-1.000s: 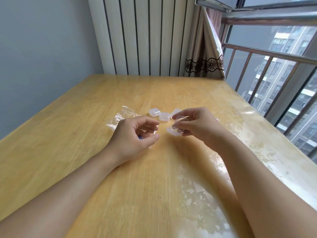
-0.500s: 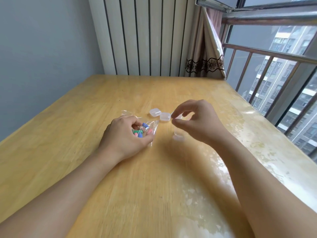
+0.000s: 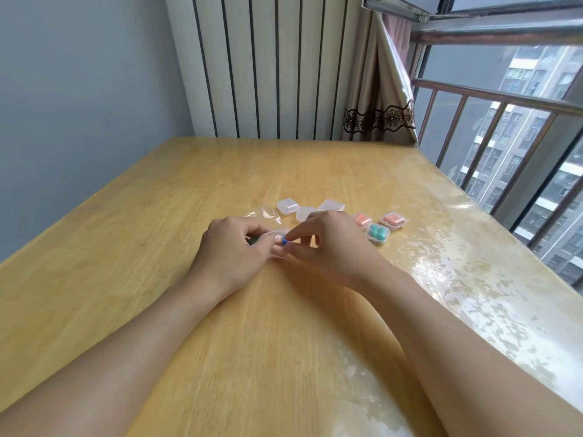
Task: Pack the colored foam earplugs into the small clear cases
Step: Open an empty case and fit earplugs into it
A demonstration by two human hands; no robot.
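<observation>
Near the middle of the frame the left hand [image 3: 233, 250] is gripping a clear plastic bag [image 3: 273, 235], its grip curled round the crumpled film so the mouth is facing right. That looks like a way of steadying the bag while the other hand is working at its opening. The right hand [image 3: 328, 244] is pinching a blue earplug [image 3: 284, 240] between thumb and forefinger right at that mouth; its grip is clenched on the plug, probably drawing it out. A dark green shape inside the bag, under the left fingers, is likely another plug, though it is too hidden to be sure.

Just above the hands, three empty clear cases [image 3: 305, 212] are sitting closed in a loose row on the wooden surface [image 3: 126, 279], within easy reach for the next filling. To the right of centre, three filled cases are lying together: two holding orange plugs [image 3: 393, 220] and one holding teal plugs [image 3: 377, 233]. They seem set aside there as finished work, apart from the empties. Another scrap of clear film is lying above the left hand.
</observation>
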